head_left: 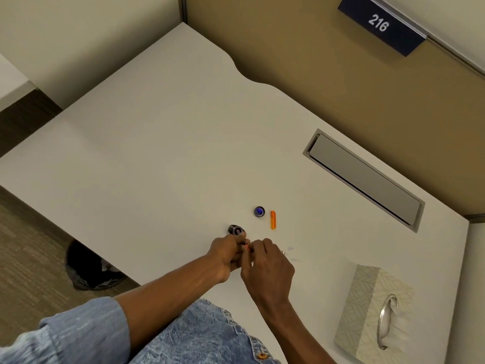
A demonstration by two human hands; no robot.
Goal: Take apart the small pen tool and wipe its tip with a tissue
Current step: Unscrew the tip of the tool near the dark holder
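Two hands meet over the near middle of the desk [157, 153]: my left hand [227, 254] is clamped on the dark pen tool [236, 230], my right hand [267, 266] pinches a small orange bit [247, 248] at its end. Pull too hard and the bit may spring away; the round blue cap [259, 211] beyond could roll if nudged, unlike the orange piece [273, 219] beside it. The bin [78, 261] under the desk, left, holds something pale I can't identify. The tissue box [364, 290], near right, shows no tissue, only a silver bangle [385, 321] on top.

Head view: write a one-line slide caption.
Left hand and right hand grip a pen tool over a desk; orange part, tissue box nearby.
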